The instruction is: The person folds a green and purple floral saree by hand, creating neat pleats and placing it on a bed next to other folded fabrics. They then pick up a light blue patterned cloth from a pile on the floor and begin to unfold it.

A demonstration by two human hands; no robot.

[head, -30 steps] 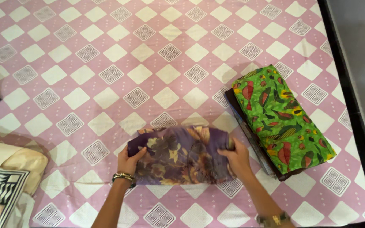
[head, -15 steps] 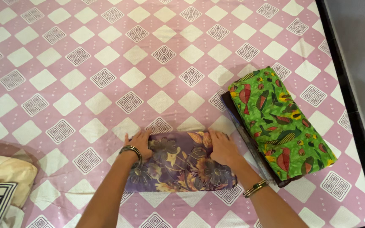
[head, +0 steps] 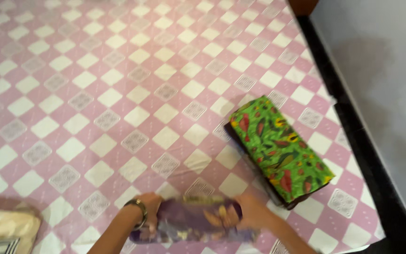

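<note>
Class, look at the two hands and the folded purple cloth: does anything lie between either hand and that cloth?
Nothing visible does. The left hand and right hand both rest directly on the folded purple cloth. The green patterned cloth lies apart, to the right.

light: soft, even, bright | shadows: faint | glare: slight on floor | blur: motion smear throughout, worst at bottom edge

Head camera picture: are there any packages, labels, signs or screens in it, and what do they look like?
No packages, labels, signs or screens show; only cloth things:
Green folded cloth: right of middle on the pink and white checked sheet, a rectangular stack, green with red and yellow leaf print, a dark layer beneath.
Purple folded cloth: bottom edge, blurred, purple with yellowish print, between the left hand and right hand.
Cream cloth: bottom left corner.
</note>
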